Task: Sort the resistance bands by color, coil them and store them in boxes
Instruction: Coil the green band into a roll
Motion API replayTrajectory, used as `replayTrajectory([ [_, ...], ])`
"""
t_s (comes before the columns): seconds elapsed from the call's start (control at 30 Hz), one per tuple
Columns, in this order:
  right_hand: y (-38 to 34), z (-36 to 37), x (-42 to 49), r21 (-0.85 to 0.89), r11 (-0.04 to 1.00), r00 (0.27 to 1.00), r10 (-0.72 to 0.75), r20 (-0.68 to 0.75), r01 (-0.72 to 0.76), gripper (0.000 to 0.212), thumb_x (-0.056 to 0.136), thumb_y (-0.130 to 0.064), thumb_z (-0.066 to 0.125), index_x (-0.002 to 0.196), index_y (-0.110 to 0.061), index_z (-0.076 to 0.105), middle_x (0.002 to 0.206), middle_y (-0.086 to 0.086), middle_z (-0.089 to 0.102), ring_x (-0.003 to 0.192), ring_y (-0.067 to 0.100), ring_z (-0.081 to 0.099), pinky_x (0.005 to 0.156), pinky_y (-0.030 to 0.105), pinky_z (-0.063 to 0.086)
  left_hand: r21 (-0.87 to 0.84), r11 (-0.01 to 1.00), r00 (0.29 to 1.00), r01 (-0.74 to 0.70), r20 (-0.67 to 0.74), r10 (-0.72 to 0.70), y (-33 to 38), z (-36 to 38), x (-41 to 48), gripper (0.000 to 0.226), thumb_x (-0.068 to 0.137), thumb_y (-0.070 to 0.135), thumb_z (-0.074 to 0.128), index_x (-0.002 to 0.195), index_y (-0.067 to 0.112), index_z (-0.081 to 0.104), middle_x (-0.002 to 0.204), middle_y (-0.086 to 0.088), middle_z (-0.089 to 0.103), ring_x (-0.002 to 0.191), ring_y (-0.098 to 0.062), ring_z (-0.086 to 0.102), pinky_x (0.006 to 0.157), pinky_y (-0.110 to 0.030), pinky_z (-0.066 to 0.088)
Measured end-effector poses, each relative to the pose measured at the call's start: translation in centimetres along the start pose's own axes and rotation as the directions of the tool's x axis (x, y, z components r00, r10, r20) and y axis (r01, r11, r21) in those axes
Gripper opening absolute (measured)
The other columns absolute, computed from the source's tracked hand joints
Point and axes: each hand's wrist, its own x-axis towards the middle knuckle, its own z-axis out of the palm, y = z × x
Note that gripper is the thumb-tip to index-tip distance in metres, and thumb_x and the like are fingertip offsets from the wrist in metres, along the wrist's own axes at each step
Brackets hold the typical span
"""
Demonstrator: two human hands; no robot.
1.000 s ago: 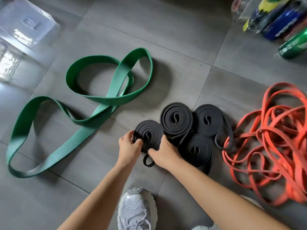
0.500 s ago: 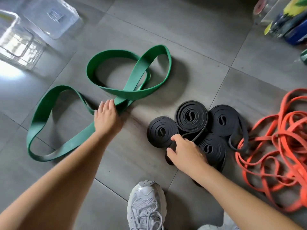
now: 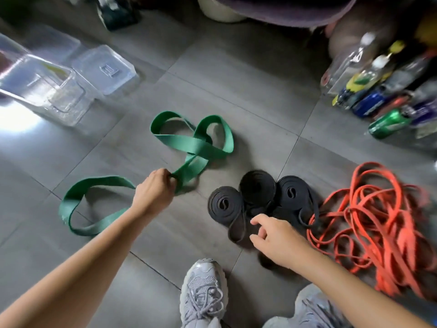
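A wide green resistance band (image 3: 197, 147) lies looped on the grey tiled floor, and my left hand (image 3: 155, 191) grips it near its middle. To the right, several coiled black bands (image 3: 256, 194) sit bunched together, one with a loose tail. My right hand (image 3: 275, 236) hovers over the near edge of the black coils with its fingers loosely spread and holds nothing. A tangled heap of orange bands (image 3: 371, 218) lies at the right. Clear plastic boxes (image 3: 59, 91) stand at the upper left.
A clear lid (image 3: 106, 69) lies beside the boxes. Bottles and cans (image 3: 383, 91) crowd the upper right, with a green can (image 3: 387, 123) nearest. My two grey sneakers (image 3: 203, 294) are at the bottom. Dark furniture and a pale bowl edge the top.
My left hand has closed on the green band and pulled it toward me, bunching its loops. My right hand has lifted off the black coil. The view has tilted up.
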Motion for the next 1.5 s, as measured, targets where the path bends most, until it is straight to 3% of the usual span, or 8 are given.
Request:
replayTrajectory([
  [0.3, -3.2, -6.6, -11.1, 0.032, 0.999, 0.973, 0.035, -0.229, -0.029, 0.031, 0.087, -0.031, 0.060, 0.116, -0.021, 0.059, 0.090, -0.005, 0.062, 0.076, 0.013, 0.054, 0.071, 0.024, 0.039, -0.610, 0.792, 0.994, -0.026, -0.102, -0.046, 5.3, -15.2, -10.9, 0.039, 0.076, 0.041, 0.060, 0.075, 0.003, 0.053, 0.071, -0.012, 0.055, 0.064, -0.022, 0.048, 0.061, -0.036, 0.042],
  [0.47, -7.5, -10.1, -17.7, -0.032, 0.999, 0.965, -0.021, -0.260, 0.013, 0.032, 0.089, -0.034, 0.058, 0.118, -0.020, 0.057, 0.100, -0.004, 0.062, 0.088, 0.014, 0.053, 0.076, 0.023, 0.039, -0.501, 0.851, 0.970, -0.160, -0.240, 0.041, 7.4, -22.5, -17.3, 0.028, 0.079, 0.018, 0.070, 0.096, 0.011, 0.049, 0.085, -0.001, 0.055, 0.066, -0.011, 0.050, 0.052, -0.022, 0.041],
  [0.6, -11.8, -11.9, -22.5, -0.044, 0.995, 0.949, -0.098, -0.299, 0.088, 0.038, 0.088, -0.040, 0.059, 0.121, -0.023, 0.054, 0.107, -0.005, 0.058, 0.096, 0.014, 0.054, 0.077, 0.025, 0.037, -0.324, 0.839, 0.890, -0.438, -0.291, 0.352, 9.4, -27.2, -23.2, 0.031, 0.074, 0.022, 0.074, 0.099, 0.016, 0.056, 0.092, -0.001, 0.050, 0.077, -0.016, 0.049, 0.058, -0.019, 0.036],
  [0.87, -18.6, -9.1, -28.6, 0.093, 0.860, 0.814, -0.434, -0.385, 0.502, 0.123, 0.055, -0.061, 0.080, 0.147, -0.041, 0.001, 0.154, -0.007, 0.019, 0.139, 0.009, 0.025, 0.111, 0.038, 0.030, -0.500, 0.608, 0.781, -0.617, -0.289, 0.554, 10.7, -31.9, -34.5, 0.029, 0.069, 0.015, 0.080, 0.093, 0.019, 0.065, 0.082, 0.008, 0.062, 0.075, -0.008, 0.059, 0.073, -0.026, 0.051],
  [0.97, -20.3, -7.0, -30.1, 0.378, 0.713, 0.802, -0.466, -0.374, 0.591, 0.087, 0.067, -0.026, 0.085, 0.135, -0.024, 0.031, 0.131, -0.015, 0.046, 0.119, -0.006, 0.042, 0.096, 0.010, 0.036, -0.692, 0.425, 0.759, -0.583, -0.277, 0.590, 11.1, -33.4, -37.9, 0.027, 0.074, 0.006, 0.076, 0.093, 0.018, 0.062, 0.081, 0.005, 0.066, 0.075, -0.017, 0.066, 0.069, -0.036, 0.057],
  [1.13, -20.8, -1.2, -30.1, 0.508, 0.736, 0.894, -0.383, -0.235, 0.448, 0.070, 0.064, -0.040, 0.082, 0.127, -0.033, 0.050, 0.129, -0.006, 0.057, 0.117, 0.009, 0.052, 0.099, 0.028, 0.042, -0.870, 0.151, 0.718, -0.470, -0.277, 0.639, 11.1, -33.9, -40.3, 0.030, 0.074, 0.007, 0.069, 0.101, 0.014, 0.058, 0.092, -0.010, 0.064, 0.083, -0.024, 0.067, 0.076, -0.044, 0.057],
  [1.23, -20.5, 1.6, -29.4, 0.648, 0.636, 0.905, -0.239, -0.350, 0.419, 0.004, 0.083, -0.021, 0.070, 0.084, -0.018, 0.068, 0.073, 0.001, 0.070, 0.071, 0.011, 0.066, 0.078, 0.032, 0.051, -0.885, 0.196, 0.790, -0.422, -0.253, 0.558, 10.7, -33.3, -39.9, 0.028, 0.077, 0.007, 0.072, 0.100, 0.013, 0.057, 0.089, -0.006, 0.067, 0.081, -0.020, 0.069, 0.073, -0.038, 0.057],
  [1.5, -20.1, -5.1, -36.9, 0.765, 0.440, 0.882, -0.271, -0.386, 0.470, 0.019, 0.092, -0.015, 0.055, 0.079, -0.005, 0.064, 0.059, 0.014, 0.065, 0.051, 0.026, 0.060, 0.057, 0.029, 0.052, -0.874, 0.269, 0.850, -0.405, -0.253, 0.462, 10.0, -33.6, -38.2, 0.022, 0.087, 0.016, 0.065, 0.107, 0.020, 0.057, 0.080, 0.007, 0.069, 0.085, -0.017, 0.069, 0.073, -0.038, 0.058],
])
